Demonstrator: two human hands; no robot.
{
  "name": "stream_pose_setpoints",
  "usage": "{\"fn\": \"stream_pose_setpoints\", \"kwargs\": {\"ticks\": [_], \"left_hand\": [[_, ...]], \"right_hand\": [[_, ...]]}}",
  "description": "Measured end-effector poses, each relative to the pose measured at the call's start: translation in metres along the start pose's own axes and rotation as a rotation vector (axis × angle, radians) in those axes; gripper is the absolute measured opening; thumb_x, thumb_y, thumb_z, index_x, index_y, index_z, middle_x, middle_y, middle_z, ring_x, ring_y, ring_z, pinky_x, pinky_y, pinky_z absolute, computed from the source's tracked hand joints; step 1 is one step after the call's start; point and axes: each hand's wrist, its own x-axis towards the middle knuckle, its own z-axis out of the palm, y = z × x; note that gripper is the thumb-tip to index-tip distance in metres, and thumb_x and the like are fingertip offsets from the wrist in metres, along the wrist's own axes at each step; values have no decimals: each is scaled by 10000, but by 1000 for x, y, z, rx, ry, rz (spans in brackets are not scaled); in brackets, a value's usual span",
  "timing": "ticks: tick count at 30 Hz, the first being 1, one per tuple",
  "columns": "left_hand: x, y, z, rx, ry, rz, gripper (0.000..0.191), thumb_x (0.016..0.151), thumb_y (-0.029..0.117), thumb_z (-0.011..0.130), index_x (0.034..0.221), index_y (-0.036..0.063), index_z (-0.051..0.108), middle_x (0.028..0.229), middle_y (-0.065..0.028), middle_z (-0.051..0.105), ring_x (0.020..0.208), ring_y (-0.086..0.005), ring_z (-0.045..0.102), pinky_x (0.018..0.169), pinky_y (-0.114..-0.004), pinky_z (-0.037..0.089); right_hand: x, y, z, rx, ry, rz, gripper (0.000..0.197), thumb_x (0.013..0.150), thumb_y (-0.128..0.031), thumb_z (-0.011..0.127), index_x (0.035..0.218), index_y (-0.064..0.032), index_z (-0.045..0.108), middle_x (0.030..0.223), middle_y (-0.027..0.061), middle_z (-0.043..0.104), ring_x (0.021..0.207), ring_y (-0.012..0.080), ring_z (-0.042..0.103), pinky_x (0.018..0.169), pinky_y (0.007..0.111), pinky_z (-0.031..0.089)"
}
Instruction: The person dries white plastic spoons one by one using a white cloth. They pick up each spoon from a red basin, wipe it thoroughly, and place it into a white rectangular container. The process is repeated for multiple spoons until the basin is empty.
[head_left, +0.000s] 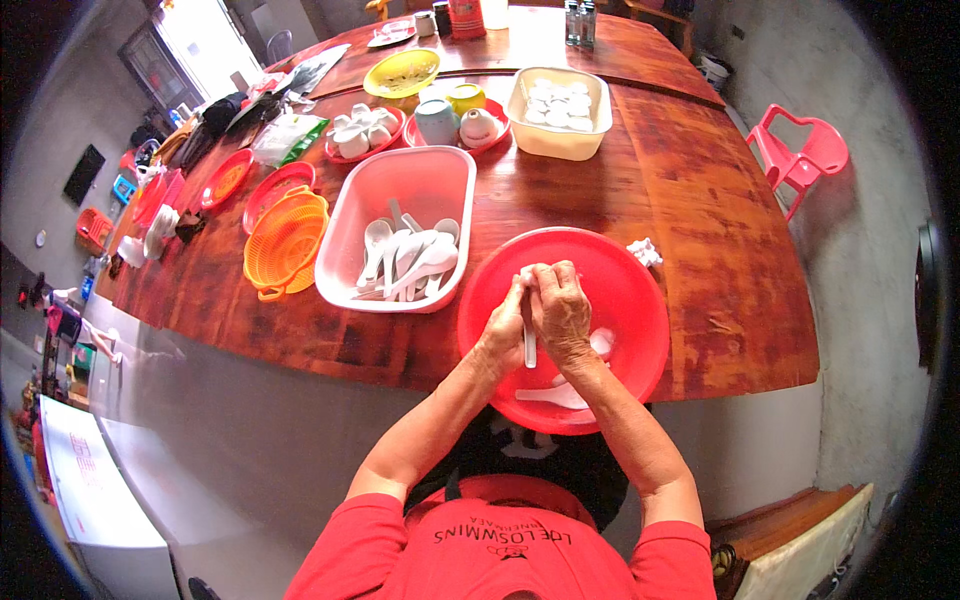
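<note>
Both hands meet above a large red plastic basin (637, 315). My left hand (508, 326) grips a white spoon (530, 346), whose handle points down towards me. My right hand (559, 304) is closed around the spoon's upper end with a small whitish thing at the fingertips, too hidden to name. Other white spoons (555, 396) lie in the basin below my right wrist. Left of the basin, a pink-and-white rectangular tub (397, 180) holds a pile of white soup spoons (424, 259).
An orange plastic colander (285, 244) stands left of the tub. Behind are red plates with cups (437, 122), a yellow bowl (403, 73) and a cream tub (562, 142) of white items. Crumpled white tissue (645, 253) lies beside the basin. A pink plastic chair (802, 157) stands at right.
</note>
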Motion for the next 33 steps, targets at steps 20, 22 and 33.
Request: {"fn": "stream_pose_setpoints", "kwargs": {"ticks": [20, 22, 33], "left_hand": [[2, 6, 4, 297, 287, 192, 344, 886, 436, 477, 991, 118, 554, 836, 4, 583, 738, -94, 527, 623, -224, 401], [6, 4, -12, 351, 268, 181, 349, 897, 390, 477, 1101, 114, 538, 1006, -13, 581, 870, -98, 530, 675, -234, 405], [9, -5, -29, 25, 12, -10, 342, 947, 366, 333, 1079, 111, 520, 996, -51, 577, 912, -191, 556, 845, -343, 461]], "right_hand": [[-12, 30, -53, -69, -750, 104, 224, 846, -302, 504, 835, -90, 574, 844, 184, 530, 764, 371, 583, 641, 480, 479], [-10, 36, -43, -129, -729, 68, 193, 847, -286, 500, 837, -100, 552, 847, 184, 521, 763, 375, 584, 630, 489, 478], [-10, 8, -13, 405, -256, 72, 264, 717, -29, 633, 971, -32, 561, 817, 105, 554, 654, 174, 574, 554, 287, 466]]}}
